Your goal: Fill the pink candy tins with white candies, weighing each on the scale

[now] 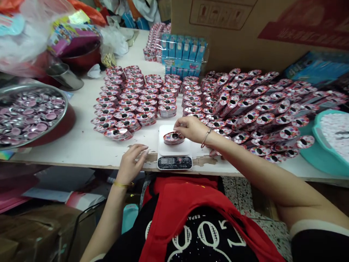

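Note:
A small oval container (172, 139) with a red, patterned print and a dark round hole in its top stands on a white digital kitchen scale (161, 149), whose display seems to read 85.0. My right hand (189, 128) is over the container's right end, fingertips pinched together by the hole; what they hold, if anything, is hidden. To the left of the scale, my left hand (133, 162) rests at the table's front edge, fingers stretched out and holding nothing. Rows of similar oval containers (125, 115) stand upright behind it.
More containers (256, 116), many tilted, crowd the right side beside a turquoise basin (317, 145) of small white pieces. A metal bowl (68, 120) of small pink-and-silver caps stands left. Behind are a metal cup (64, 74), blue packages (183, 49) and a large cardboard box (218, 43).

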Demonstrator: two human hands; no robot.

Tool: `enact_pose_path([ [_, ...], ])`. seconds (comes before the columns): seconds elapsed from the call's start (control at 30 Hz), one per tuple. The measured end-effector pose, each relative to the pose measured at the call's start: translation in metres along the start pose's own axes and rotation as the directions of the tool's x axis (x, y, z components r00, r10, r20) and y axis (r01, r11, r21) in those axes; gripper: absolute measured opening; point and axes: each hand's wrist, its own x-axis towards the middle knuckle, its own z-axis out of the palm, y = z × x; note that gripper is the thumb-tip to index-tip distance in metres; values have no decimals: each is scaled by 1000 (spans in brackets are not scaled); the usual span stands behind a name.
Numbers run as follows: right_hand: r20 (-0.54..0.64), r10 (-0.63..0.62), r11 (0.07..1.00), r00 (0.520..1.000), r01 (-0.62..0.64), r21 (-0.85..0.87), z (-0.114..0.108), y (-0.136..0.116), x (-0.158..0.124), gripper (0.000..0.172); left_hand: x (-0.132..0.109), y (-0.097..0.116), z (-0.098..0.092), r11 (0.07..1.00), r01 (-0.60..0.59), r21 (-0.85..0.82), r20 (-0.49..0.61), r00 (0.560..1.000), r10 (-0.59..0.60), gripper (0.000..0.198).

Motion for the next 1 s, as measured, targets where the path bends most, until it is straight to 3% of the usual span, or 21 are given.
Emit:
enact_pose_path([
  [0.17,-79,-10,995,997,18,95,3,6,3,12,2,0,4,1000,7,-1,15,1000,-7,23],
  [0.5,-84,-33,968,996,53,245,10,11,1,18,4,-3,5,1000,21,5,30,999,-21,23],
  [0.7,-48,33,915,998,-11,403,14,12,4,16,7,0,7,1000,8,-1,35,999,-8,23],
  [0.8,-36,109,816,993,-68,574,5,9,0,13,7,0,7,1000,-1,0,32,999,1,22],
  [1.0,11,259,440,966,-128,889,-15,14,-41,18,11,0,7,1000,-10,-3,3,1000,10,21],
])
